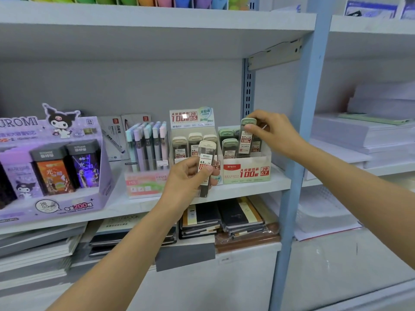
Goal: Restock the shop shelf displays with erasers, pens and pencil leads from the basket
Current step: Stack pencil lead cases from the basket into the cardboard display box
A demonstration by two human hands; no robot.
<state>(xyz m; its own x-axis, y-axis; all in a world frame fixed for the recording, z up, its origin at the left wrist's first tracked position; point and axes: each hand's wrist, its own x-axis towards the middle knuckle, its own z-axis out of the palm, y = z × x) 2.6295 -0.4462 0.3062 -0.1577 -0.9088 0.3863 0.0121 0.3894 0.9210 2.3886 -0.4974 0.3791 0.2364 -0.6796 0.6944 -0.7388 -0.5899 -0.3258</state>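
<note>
My left hand [188,176] grips a cream-capped 0.5 pencil lead case [206,158], held upright in front of the 0.5 lead display box [195,129]. My right hand [272,131] pinches the top of a green-capped 0.7 lead case [246,140], which stands in the 0.7 lead display box [247,171] among several other green-capped cases. Both boxes sit side by side on the middle shelf [247,189]. No basket is in view.
Left of the lead boxes stand a pink box of pastel pens [147,151] and a large purple Kuromi display [54,164]. Notebooks [224,221] are stacked on the shelf below. A blue shelf upright [298,135] rises just right of my right hand; paper stacks [363,135] lie beyond.
</note>
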